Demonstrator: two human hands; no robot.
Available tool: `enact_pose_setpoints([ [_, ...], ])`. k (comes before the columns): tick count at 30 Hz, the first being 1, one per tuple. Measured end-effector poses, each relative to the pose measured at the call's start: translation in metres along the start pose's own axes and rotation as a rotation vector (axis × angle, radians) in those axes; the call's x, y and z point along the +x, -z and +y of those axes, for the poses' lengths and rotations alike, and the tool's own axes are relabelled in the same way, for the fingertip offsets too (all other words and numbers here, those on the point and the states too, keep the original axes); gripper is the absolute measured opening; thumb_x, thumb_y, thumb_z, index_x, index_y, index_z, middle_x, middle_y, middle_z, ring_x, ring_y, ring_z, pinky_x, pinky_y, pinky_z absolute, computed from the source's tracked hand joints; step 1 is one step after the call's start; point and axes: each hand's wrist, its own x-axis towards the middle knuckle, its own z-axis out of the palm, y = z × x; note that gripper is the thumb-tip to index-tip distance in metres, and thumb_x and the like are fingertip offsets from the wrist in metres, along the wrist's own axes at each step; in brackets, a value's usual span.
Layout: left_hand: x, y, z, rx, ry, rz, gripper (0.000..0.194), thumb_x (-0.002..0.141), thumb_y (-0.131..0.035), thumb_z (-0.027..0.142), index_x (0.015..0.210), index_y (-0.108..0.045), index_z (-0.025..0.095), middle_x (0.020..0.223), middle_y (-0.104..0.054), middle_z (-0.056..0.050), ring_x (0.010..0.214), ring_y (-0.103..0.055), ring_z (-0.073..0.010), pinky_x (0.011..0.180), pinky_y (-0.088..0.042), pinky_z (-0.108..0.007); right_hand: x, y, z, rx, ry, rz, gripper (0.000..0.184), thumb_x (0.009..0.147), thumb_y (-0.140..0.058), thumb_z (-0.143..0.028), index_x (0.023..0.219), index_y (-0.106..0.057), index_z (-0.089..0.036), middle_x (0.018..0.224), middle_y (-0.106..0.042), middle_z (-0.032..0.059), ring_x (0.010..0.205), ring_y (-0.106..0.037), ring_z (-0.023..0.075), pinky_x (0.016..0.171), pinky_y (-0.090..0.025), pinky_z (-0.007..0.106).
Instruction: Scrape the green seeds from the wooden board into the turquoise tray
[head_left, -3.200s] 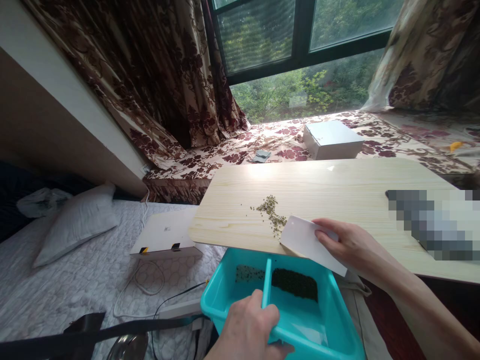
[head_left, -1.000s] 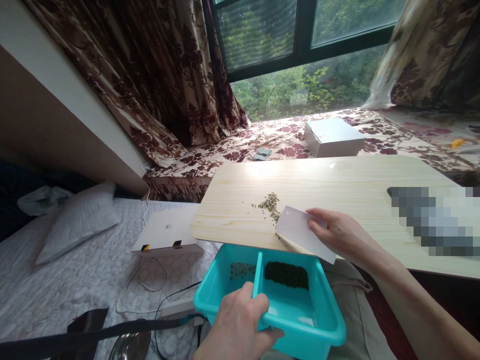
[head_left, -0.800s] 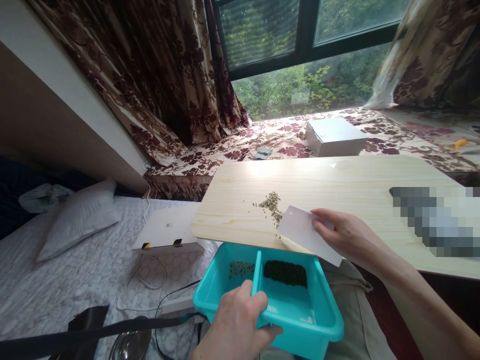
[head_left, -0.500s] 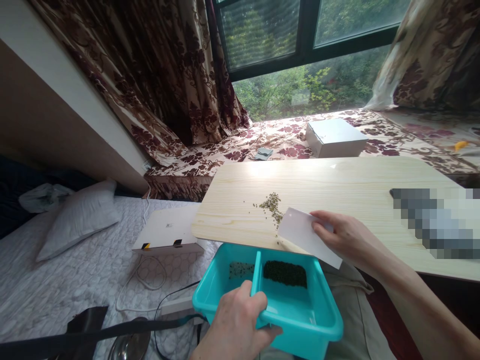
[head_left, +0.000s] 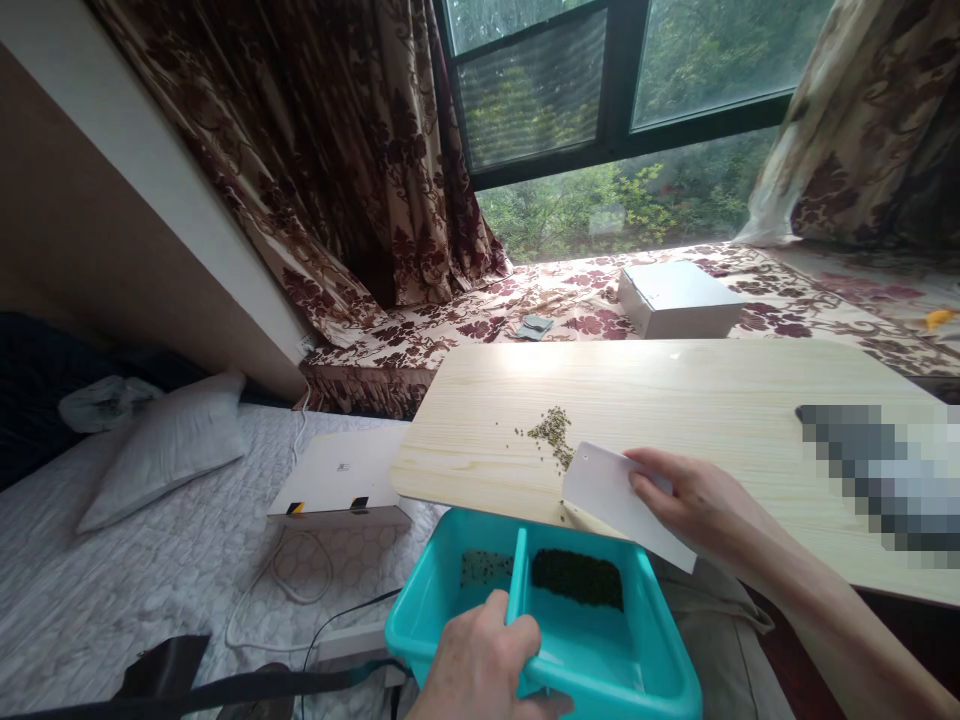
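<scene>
My right hand [head_left: 679,490] pinches a stiff white card [head_left: 611,485] between thumb and fingers, its lower edge tilted on the table near the front rim. Beside the card's left end lies a scattered heap of small greenish seeds or beans [head_left: 555,430]. My left hand [head_left: 487,655] grips the near rim and divider of a turquoise two-compartment bin [head_left: 667,640] just below the table edge. Dark green grains [head_left: 577,578] fill part of the right compartment's floor; a thin scatter of grains [head_left: 484,568] shows in the left one.
The pale wooden table [head_left: 712,400] has a pixelated object [head_left: 885,480] on its right. Behind it, a white box [head_left: 679,297] and a folded grey cloth [head_left: 535,327] rest on the window ledge. Left, a flat white box [head_left: 341,470], cables and a pillow [head_left: 169,450] lie on the bed.
The view has tilted slightly, so everything sits a little lower in the frame. Both hands keep their holds on card and bin, and the seed heap looks about the same.
</scene>
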Motion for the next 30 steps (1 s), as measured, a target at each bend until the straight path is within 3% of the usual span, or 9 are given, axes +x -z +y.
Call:
enact_pose_setpoints([
  [9, 0.000, -0.002, -0.004, -0.017, -0.009, 0.003, 0.028, 0.078, -0.082, 0.045, 0.092, -0.070, 0.024, 0.101, -0.063, -0.003, 0.097, -0.065, -0.0262, 0.078, -0.047, -0.031, -0.005, -0.001, -0.001, 0.025, -0.013, -0.029, 0.036, 0.085, -0.047, -0.032, 0.098, -0.080, -0.026, 0.085, -0.082, 0.0063, 0.073, -0.076, 0.0264, 0.057, -0.049, 0.030],
  [16, -0.002, -0.006, -0.010, -0.028, 0.001, 0.049, 0.026, 0.077, -0.082, 0.044, 0.089, -0.068, 0.024, 0.098, -0.063, -0.003, 0.095, -0.065, -0.0256, 0.078, -0.047, -0.031, -0.002, 0.000, -0.015, 0.040, 0.012, -0.054, 0.037, 0.086, -0.046, -0.030, 0.103, -0.080, -0.027, 0.087, -0.082, 0.0059, 0.075, -0.076, 0.0252, 0.058, -0.050, 0.029],
  [20, -0.007, -0.004, -0.010, -0.052, 0.059, 0.076, 0.025, 0.078, -0.082, 0.040, 0.089, -0.067, 0.024, 0.099, -0.062, -0.003, 0.098, -0.065, -0.0264, 0.083, -0.048, -0.032, -0.006, -0.001, -0.022, 0.071, 0.017, -0.125, 0.039, 0.087, -0.045, -0.031, 0.105, -0.079, -0.025, 0.094, -0.082, 0.0073, 0.081, -0.076, 0.0259, 0.063, -0.052, 0.030],
  [24, -0.009, -0.002, -0.010, -0.028, 0.073, 0.024, 0.024, 0.080, -0.079, 0.042, 0.092, -0.068, 0.024, 0.101, -0.062, -0.004, 0.099, -0.065, -0.0269, 0.084, -0.049, -0.033, -0.018, 0.002, -0.010, 0.190, 0.090, -0.151, 0.035, 0.088, -0.047, -0.036, 0.098, -0.079, -0.027, 0.088, -0.082, 0.0046, 0.075, -0.075, 0.0238, 0.061, -0.053, 0.029],
  [30, -0.004, -0.008, -0.001, -0.008, 0.018, -0.022, 0.033, 0.079, -0.081, 0.050, 0.096, -0.070, 0.024, 0.104, -0.063, -0.005, 0.102, -0.064, -0.0290, 0.088, -0.050, -0.036, -0.020, 0.020, 0.026, 0.144, -0.078, 0.046, 0.039, 0.082, -0.049, -0.044, 0.097, -0.078, -0.023, 0.079, -0.080, 0.0080, 0.064, -0.073, 0.0269, 0.053, -0.050, 0.033],
])
